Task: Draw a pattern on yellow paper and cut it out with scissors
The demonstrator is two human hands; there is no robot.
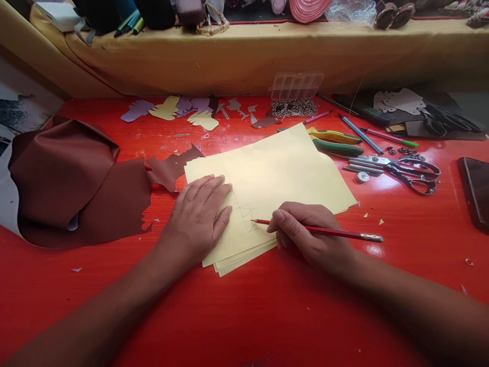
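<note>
Left hand [196,219] spread flat, pressing a stack of pale yellow paper sheets [282,173], apparently against slipping; right hand [309,234] pinching a slim red wooden pencil [344,233], tip on the top sheet. Stack lying mid-desk on the glossy red desk [244,316], just beside a crumpled brown leather sheet [72,188] toward the left edge.

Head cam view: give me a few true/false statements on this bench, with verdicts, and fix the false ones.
The right hand holds a red pencil with its tip at the yellow paper. True.
The left hand grips the scissors. False: it lies flat on the paper, and the scissors lie on the table to the right.
Faint pencil lines show on the top sheet. True.
The brown leather lies right of the paper. False: it lies to the left.
A dark smartphone lies at the right edge of the view. True.
</note>
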